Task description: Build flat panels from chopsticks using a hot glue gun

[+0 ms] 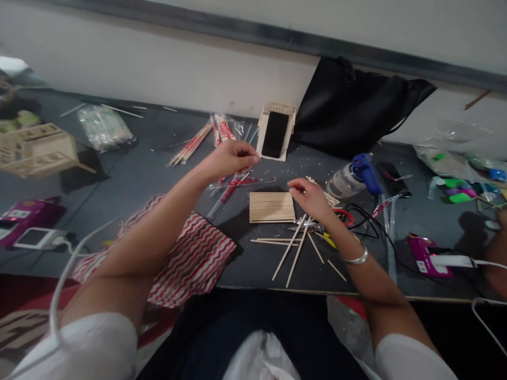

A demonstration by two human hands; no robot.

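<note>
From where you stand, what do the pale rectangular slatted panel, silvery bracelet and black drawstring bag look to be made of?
Pale slatted panel: probably unfinished wood or bamboo, matte and straw-coloured like the loose sticks. Silvery bracelet: likely polished metal, given its bright highlight. Black drawstring bag: seemingly soft fabric, perhaps synthetic, with a dull sheen over its folds.

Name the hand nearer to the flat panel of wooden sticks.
Right. The right hand is by the far right corner of the panel; whether it touches is unclear. The left hand is farther off, beyond the panel's far left corner.
</note>
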